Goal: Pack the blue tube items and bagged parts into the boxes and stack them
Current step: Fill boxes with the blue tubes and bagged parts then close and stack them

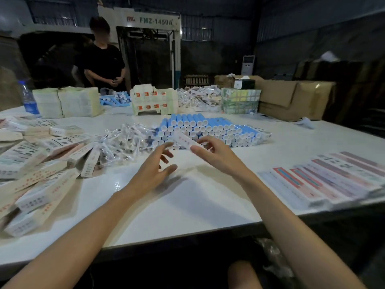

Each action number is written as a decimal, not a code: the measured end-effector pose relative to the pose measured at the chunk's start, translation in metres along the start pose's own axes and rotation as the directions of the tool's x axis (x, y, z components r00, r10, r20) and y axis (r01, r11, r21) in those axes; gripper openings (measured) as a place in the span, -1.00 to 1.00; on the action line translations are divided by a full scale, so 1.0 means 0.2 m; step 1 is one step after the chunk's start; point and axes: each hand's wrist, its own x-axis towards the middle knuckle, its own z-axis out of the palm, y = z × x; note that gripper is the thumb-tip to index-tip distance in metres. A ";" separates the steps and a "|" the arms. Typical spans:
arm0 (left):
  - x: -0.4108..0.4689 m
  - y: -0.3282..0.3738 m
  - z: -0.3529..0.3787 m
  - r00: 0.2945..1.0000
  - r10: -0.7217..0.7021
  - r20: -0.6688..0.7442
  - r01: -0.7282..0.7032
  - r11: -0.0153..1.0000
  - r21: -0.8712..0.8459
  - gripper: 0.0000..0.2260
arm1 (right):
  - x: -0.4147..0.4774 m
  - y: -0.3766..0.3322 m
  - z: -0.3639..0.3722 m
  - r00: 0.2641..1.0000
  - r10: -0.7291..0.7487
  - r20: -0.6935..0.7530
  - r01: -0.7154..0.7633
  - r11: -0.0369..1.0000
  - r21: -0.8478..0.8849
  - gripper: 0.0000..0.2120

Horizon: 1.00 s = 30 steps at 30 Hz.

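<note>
**A:** Fig. 1, centre. What do the fingers hold?

**B:** Right hand (216,154): thumb and curled fingers pinch one end of a small white box (184,139), held tilted above the table (187,205). Left hand (154,165): fingers spread and relaxed, holding nothing. Its index tip lies just beside the box's near edge; whether they touch cannot be told.

**B:** The box's flaps are too blurred to read.

**A:** How will that box handle?

**B:** By judgement: thin card, light, fairly stiff along its length, easily dented on the broad faces. It is best taken by the narrow edges near one end, leaving the other end free for loading.

**A:** And the contents?

**B:** Blue tubes (208,128): a stacked pile directly behind the box, white caps toward the wearer, near the right fingertips. They are probably light, rigid and smooth, and apt to roll, so grasp one from the top row around its middle. Bagged parts (123,140): a clear heap left of the tubes, near the left hand. The film is likely limp and slippery, so pinch a bag at its edge.

**A:** Periphery?

**B:** Heaped boxes (41,167) at the left; flat cartons (325,176) fanned at the right; a person in black (104,65) beyond the far edge.
</note>
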 end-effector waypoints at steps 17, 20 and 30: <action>-0.05 0.00 0.02 0.949 0.166 0.268 -0.235 0.939 0.252 -0.77 | -0.67 0.52 -0.76 0.791 0.189 -0.582 -0.610 0.320 -0.725 -0.54; -0.05 -0.02 0.02 0.947 0.166 0.274 -0.236 0.940 0.247 -0.72 | -0.69 0.54 -0.77 0.783 0.212 -0.584 -0.622 0.284 -0.730 -0.53; -0.05 -0.01 0.02 0.956 0.102 0.273 -0.182 0.941 0.286 -0.77 | -0.31 0.25 -0.45 0.876 0.091 -0.474 -0.305 0.866 -0.396 -0.79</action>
